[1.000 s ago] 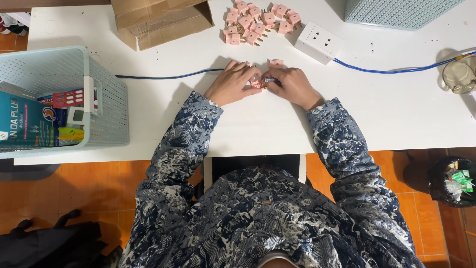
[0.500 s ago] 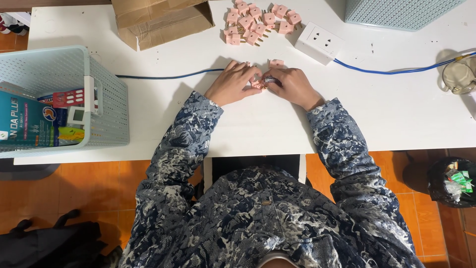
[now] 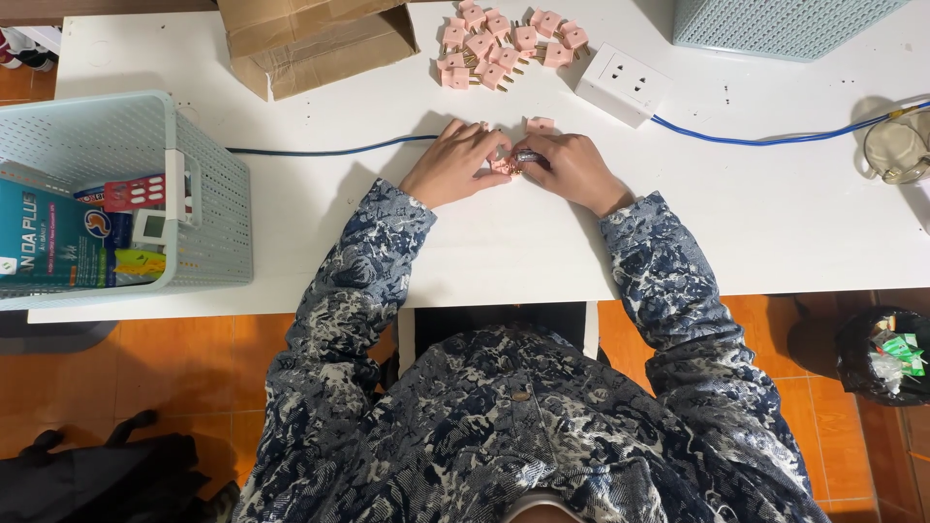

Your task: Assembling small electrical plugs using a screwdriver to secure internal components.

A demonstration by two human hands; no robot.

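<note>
My left hand (image 3: 455,163) and my right hand (image 3: 572,167) meet on the white table (image 3: 775,223), fingers closed around a small pink plug adapter (image 3: 504,165). A small metal piece (image 3: 528,155) shows at my right fingertips; what it is cannot be made out. Another pink adapter (image 3: 540,124) lies just beyond my right hand. A pile of several pink adapters (image 3: 504,41) lies farther back. A white socket block (image 3: 622,84) on a blue cable (image 3: 775,138) sits to the right of the pile.
A pale blue perforated basket (image 3: 208,194) with packages stands at the left. A cardboard box (image 3: 315,39) is at the back. A second pale basket (image 3: 775,24) sits at the back right, a roll of tape (image 3: 896,150) at the right edge, a black bin (image 3: 886,353) on the floor.
</note>
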